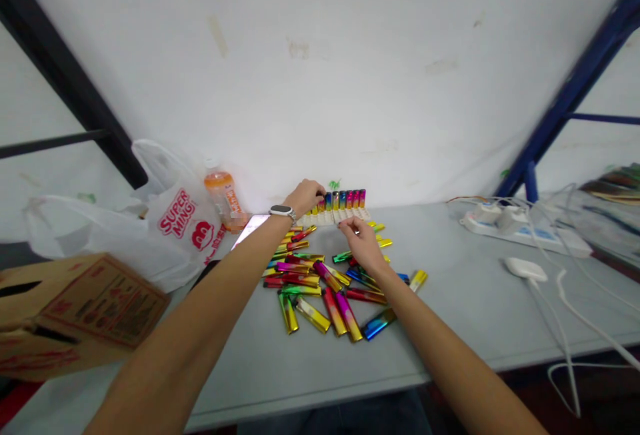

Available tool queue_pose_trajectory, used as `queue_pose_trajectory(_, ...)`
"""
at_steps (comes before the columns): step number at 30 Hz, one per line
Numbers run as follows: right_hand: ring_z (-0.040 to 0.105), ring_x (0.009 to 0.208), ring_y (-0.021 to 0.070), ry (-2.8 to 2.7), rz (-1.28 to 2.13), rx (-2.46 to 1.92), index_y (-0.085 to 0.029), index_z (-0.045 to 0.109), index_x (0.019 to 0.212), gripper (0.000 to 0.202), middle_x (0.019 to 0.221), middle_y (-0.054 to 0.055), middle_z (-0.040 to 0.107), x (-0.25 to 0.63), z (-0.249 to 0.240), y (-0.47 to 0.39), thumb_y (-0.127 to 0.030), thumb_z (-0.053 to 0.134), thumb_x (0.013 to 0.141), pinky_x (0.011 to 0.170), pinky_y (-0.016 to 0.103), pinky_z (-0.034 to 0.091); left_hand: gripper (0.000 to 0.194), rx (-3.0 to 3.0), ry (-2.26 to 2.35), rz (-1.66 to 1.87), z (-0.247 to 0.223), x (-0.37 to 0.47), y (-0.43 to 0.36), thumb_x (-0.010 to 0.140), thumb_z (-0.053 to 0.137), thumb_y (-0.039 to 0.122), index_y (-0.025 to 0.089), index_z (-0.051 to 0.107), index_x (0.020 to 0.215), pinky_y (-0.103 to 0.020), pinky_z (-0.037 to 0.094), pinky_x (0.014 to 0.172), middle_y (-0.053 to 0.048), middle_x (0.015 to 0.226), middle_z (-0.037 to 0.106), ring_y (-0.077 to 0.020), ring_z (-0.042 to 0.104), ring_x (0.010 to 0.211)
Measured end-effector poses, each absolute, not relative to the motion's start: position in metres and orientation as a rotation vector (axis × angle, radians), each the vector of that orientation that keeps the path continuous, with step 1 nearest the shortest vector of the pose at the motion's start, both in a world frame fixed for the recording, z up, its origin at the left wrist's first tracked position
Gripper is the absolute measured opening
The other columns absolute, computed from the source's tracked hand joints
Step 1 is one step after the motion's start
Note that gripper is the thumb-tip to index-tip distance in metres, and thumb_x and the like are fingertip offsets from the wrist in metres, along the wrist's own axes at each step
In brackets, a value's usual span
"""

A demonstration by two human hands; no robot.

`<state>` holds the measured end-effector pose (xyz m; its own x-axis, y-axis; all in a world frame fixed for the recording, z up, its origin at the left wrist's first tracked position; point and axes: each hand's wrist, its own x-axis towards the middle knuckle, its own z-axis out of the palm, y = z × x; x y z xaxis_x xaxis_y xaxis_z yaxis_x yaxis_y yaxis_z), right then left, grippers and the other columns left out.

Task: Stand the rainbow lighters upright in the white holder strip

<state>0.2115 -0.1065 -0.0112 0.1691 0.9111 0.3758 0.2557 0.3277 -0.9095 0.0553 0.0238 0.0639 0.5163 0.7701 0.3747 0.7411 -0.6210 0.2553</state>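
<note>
A row of upright shiny lighters [349,199] stands in a pale holder [327,218] near the wall. My left hand [306,196], with a white watch at the wrist, is at the left end of that row, fingers closed; what they hold, if anything, is too small to make out. Just in front of the holder is my right hand [359,236], its thumb and fingertips pinched together at the holder's front edge. Many loose lighters [334,312] in yellow, red, green, pink and blue lie spread on the grey table [450,302] below and around my hands.
At the left are a cardboard box [100,308], a white plastic bag [170,222], an orange drink bottle [223,195] and a lit phone [250,227]. A power strip [530,235], white cables and a charger [526,268] lie at the right. The wall rises behind.
</note>
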Motion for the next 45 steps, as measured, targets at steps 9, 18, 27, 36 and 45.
queue_pose_trajectory(9,0.058,0.079,0.0194,-1.274,0.694,-1.163,-0.02,0.064,0.07,0.037,0.075,0.004,0.067,0.227,-0.005,-0.098,-0.046,0.046,0.088,0.077,0.031,0.042,0.018,2.688,1.311,0.623,0.056,0.063,0.037,0.08,0.066,0.008,0.009,0.079,0.093,-0.027,0.05,0.079,-0.009,0.085,0.078,-0.0178,0.069,0.078)
queue_pose_trajectory(18,0.057,0.075,0.0208,-1.533,0.455,-1.471,-0.019,0.066,0.074,0.025,0.075,0.005,0.067,0.251,-0.004,-0.073,-0.031,0.047,0.085,0.073,0.032,0.041,0.019,2.821,1.372,0.652,0.049,0.056,0.035,0.085,0.063,0.019,0.023,0.08,0.093,-0.034,0.047,0.086,-0.008,0.085,0.075,-0.0226,0.062,0.088)
queue_pose_trajectory(27,0.048,0.117,0.0335,-2.309,-0.137,-1.837,-0.015,0.069,0.115,0.036,0.123,0.021,0.06,0.243,0.008,-0.064,-0.018,0.049,0.085,0.093,0.045,0.033,0.037,2.999,1.464,0.623,0.032,0.046,0.018,0.087,0.049,0.012,0.024,0.073,0.111,-0.045,0.04,0.088,-0.015,0.111,0.056,-0.0312,0.047,0.109)
queue_pose_trajectory(36,0.048,0.115,0.0341,-2.569,-0.362,-1.664,-0.011,0.073,0.105,0.031,0.117,0.021,0.063,0.237,0.013,-0.045,-0.019,0.059,0.079,0.097,0.045,0.03,0.048,2.827,1.421,1.036,0.03,0.041,-0.004,0.086,0.045,0.008,0.021,0.059,0.13,-0.044,0.042,0.095,-0.012,0.121,0.055,-0.0271,0.048,0.112)
queue_pose_trajectory(45,0.057,0.097,0.0253,-2.163,0.188,-1.168,-0.019,0.057,0.099,0.022,0.099,0.012,0.066,0.224,0.006,-0.062,-0.038,0.046,0.096,0.087,0.04,0.041,0.02,2.092,1.295,1.697,-0.002,0.04,-0.081,0.091,0.048,0.016,0.019,0.065,0.101,-0.033,0.051,0.084,-0.007,0.1,0.066,-0.0198,0.061,0.096)
